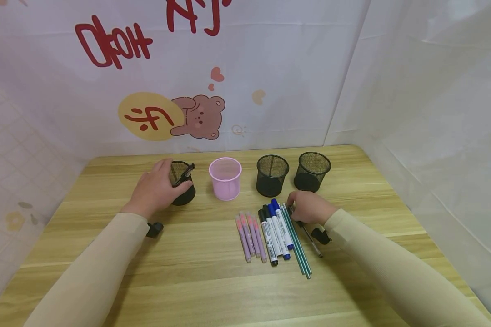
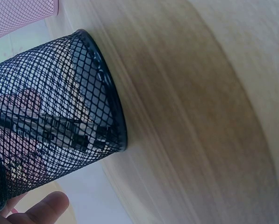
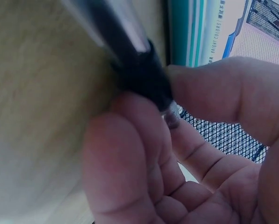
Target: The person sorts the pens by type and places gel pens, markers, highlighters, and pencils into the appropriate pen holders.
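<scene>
Nearby, teal pencils [image 1: 297,243] lie between markers [image 1: 274,234] and pen [image 1: 313,242]

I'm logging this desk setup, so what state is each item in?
Left cup: upright, black pen inside, gripped by left hand
Pink cup: upright, nothing seen inside
Middle black cup: upright, nothing seen inside
Right black cup: upright, nothing seen inside
Loose pen: pinched by right hand
Markers: capped, lying side by side
Purple pens: lying side by side, caps unclear
Green pencils: lying together, sharpness unclear
</scene>
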A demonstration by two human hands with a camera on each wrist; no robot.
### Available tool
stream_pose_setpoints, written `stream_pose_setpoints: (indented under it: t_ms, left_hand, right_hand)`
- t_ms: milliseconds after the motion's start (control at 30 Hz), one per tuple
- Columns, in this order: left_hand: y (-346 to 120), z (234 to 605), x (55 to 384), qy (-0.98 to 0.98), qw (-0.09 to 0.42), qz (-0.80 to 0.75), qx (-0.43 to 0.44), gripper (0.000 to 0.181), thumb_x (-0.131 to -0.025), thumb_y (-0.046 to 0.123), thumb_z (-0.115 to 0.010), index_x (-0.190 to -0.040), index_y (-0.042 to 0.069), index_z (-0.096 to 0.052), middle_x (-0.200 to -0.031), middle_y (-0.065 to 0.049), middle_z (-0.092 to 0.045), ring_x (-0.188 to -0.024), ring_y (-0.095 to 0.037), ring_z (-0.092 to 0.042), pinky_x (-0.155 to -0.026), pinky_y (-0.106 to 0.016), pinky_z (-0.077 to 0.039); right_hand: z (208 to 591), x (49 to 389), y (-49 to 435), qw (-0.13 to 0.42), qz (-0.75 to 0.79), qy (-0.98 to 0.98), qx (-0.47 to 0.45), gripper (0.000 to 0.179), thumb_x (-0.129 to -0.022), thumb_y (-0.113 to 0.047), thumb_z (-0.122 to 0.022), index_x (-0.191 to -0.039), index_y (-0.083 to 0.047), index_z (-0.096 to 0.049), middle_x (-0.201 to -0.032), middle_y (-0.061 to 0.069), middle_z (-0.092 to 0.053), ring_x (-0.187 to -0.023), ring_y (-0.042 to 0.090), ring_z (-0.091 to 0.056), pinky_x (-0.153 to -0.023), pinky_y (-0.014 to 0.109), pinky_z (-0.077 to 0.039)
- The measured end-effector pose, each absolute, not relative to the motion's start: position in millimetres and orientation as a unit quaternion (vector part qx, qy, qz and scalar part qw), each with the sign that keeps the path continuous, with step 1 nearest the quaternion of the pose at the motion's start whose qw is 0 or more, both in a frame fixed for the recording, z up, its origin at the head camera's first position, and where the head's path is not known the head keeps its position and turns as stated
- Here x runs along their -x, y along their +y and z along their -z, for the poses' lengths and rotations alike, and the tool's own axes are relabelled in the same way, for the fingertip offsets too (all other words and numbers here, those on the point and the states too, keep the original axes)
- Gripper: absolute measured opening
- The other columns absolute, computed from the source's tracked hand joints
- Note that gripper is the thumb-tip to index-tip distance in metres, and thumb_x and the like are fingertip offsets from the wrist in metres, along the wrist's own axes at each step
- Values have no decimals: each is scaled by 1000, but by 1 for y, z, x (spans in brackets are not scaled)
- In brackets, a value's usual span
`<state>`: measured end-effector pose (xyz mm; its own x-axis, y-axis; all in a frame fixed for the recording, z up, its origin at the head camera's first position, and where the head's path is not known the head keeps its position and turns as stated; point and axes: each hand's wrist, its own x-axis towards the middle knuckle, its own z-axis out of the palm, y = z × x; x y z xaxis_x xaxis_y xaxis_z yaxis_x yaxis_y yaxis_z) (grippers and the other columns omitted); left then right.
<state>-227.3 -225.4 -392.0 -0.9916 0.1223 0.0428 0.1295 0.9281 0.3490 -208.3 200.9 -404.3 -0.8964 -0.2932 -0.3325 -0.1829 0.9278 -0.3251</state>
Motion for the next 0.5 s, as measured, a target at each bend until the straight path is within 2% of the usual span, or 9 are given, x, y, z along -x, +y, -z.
stream_pose_setpoints:
  t_ms: [200, 367, 500]
  left_hand:
    - [-225, 391, 227, -983, 9, 175, 64, 104, -96, 69, -58, -163, -2, -25, -168, -26, -29, -155, -45, -30, -122, -74, -23]
    - [-225, 392, 228, -983, 9, 174, 63, 104, -96, 70, -58, -163, -2, -24, -168, -26, -29, -155, -45, -29, -122, -74, -22]
    - [-226, 392, 228, -983, 8, 174, 61, 105, -95, 72, -57, -164, -2, -24, -168, -26, -29, -156, -46, -29, -123, -74, -21]
  right_hand:
    - [404, 208, 202, 183, 149, 962, 136, 39, -83, -6, -73, -121, -5, -69, -109, 12, -72, -82, 22, -59, -72, 33, -50]
    - [396, 206, 202, 178, 162, 961, 140, 38, -81, -2, -71, -119, -3, -67, -91, 7, -67, -72, 19, -57, -68, 31, -47]
    - [388, 205, 201, 180, 171, 959, 138, 40, -82, -1, -68, -122, -3, -65, -84, 4, -63, -67, 16, -55, -64, 29, -44]
